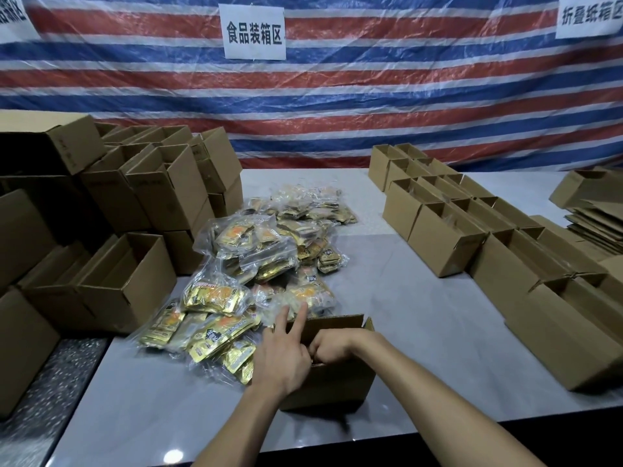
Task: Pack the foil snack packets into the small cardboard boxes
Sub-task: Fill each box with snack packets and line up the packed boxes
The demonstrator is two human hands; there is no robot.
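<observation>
Found nearest, close to the front edge of the pale grey bench, a small open brown cardboard box, flaps up, no print legible on its sides. Had both hands at its mouth, forearms coming in from below. Left hand over the box's left rim, index and middle fingers stretched straight toward the far flap, the other fingers hidden. Right hand knuckles up, fingers curled down into the box and touching the left; could not tell whether anything was pinched there.

Just behind and left of the box, against its side: a heap of clear plastic bags of gold foil snack packets, orange and black printing on them, too blurred to read. Bare bench right of box and heap, across to the right-hand boxes; a bare strip along the near left edge too.

Left: a tall stack of open brown cardboard boxes, crowding the heap's left side. Right: rows of open brown boxes running away from the camera, then a pile of flattened cardboard at the far right.

Behind all, a red, white and blue striped tarpaulin. Read on its central white paper sign "食品装箱区"; on the cut-off right sign "折叠纸箱".
</observation>
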